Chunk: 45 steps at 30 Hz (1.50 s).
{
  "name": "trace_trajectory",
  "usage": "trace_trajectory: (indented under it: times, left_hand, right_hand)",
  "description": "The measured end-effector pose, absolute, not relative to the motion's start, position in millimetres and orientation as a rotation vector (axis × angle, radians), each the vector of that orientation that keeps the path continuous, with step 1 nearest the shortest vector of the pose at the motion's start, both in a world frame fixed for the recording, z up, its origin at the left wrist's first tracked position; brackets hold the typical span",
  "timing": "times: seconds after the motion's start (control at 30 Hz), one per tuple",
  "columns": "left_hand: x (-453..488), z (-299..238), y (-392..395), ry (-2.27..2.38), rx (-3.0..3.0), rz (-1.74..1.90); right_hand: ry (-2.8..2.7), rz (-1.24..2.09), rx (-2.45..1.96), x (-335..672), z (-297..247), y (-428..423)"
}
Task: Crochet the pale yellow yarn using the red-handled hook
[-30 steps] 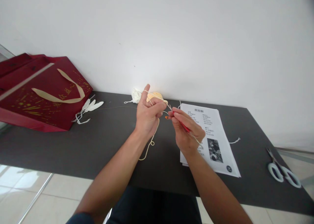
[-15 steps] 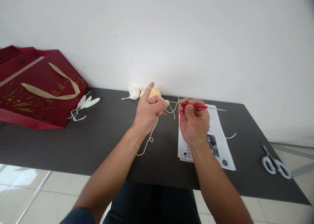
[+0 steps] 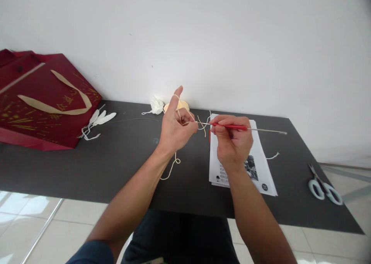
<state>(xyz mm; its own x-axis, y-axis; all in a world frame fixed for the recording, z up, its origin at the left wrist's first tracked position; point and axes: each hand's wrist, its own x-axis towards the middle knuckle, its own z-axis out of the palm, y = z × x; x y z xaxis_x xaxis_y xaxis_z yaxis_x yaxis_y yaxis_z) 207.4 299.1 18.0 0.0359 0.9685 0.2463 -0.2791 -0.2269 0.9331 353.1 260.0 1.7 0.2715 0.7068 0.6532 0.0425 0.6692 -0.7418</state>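
Note:
My left hand [image 3: 177,127] has its index finger raised with cream yarn [image 3: 185,104] looped over it. Its thumb and other fingers pinch a small bit of yarn work, mostly hidden by the fingertips. My right hand [image 3: 233,140] grips a crochet hook by its red handle [image 3: 235,127], and the metal tip points left and meets the yarn at the left fingertips. The hook's other metal end sticks out to the right. A yarn tail [image 3: 176,161] hangs below my left wrist and curls on the table. Behind the left hand lies a pale yellow yarn ball [image 3: 184,104], partly covered.
A white yarn ball [image 3: 157,105] lies near the wall. Printed sheets [image 3: 216,171] rest under my right hand on the dark table [image 3: 127,159]. Scissors [image 3: 324,188] lie near the right edge. A dark red gift bag [image 3: 37,121] and white crocheted pieces [image 3: 100,119] are at left.
My left thumb and fingers have closed nearer the hook's tip, covering the yarn work more. The right hand has tilted, and more of the hook's back end shows. The view has shifted slightly.

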Motion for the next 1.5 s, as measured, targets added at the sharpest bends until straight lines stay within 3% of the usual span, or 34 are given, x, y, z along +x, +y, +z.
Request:
trace_trajectory:
  times: [0.73, 1.23, 1.5]
  left_hand:
    - [201, 21, 307, 0.437, 0.869, 1.064]
    - [208, 14, 305, 0.629, 1.123, 1.474]
    - [207, 12, 306, 0.643, 1.197, 1.492]
  right_hand:
    - [-0.988, 1.038, -0.5, 357, 2, 273]
    - [-0.792, 0.972, -0.684, 337, 4, 271]
    - [-0.711, 1.013, -0.677, 335, 7, 272]
